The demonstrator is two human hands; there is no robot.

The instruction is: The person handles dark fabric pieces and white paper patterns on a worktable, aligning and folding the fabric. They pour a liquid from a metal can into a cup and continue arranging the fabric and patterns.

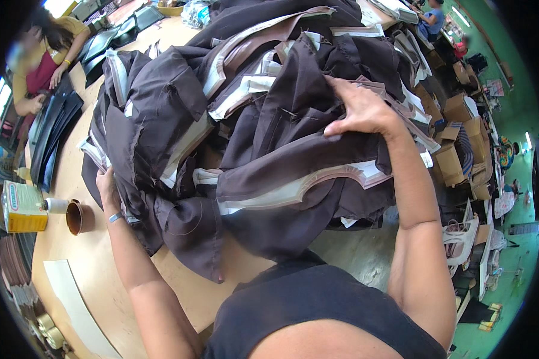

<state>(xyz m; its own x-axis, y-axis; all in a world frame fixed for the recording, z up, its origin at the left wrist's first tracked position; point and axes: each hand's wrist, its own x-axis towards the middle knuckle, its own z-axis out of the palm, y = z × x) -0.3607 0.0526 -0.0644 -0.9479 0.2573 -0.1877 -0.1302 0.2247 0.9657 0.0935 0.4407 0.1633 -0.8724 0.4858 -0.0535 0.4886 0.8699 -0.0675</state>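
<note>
A large heap of dark brown cut fabric pieces (156, 96), many edged with white and pinkish-brown strips, covers the middle of the table. At the heap's left edge my left hand (106, 188) is closed on the border of a fabric piece; its fingertips are partly hidden by the cloth. My right hand (365, 110) lies on the upper right of the heap, thumb and fingers spread apart against the dark cloth. Just below it runs a long piece with a curved white edging (275, 197). One dark corner hangs toward me over the bare tabletop.
On the wooden table (132, 263), left of my arm, stand a yellow-and-white can (24, 206), a white bottle (56, 206), a brown cup (81, 216) and a white strip (78, 305). A co-worker (48, 54) handles black pieces (54, 134) at far left. Cardboard boxes (452, 155) stand right.
</note>
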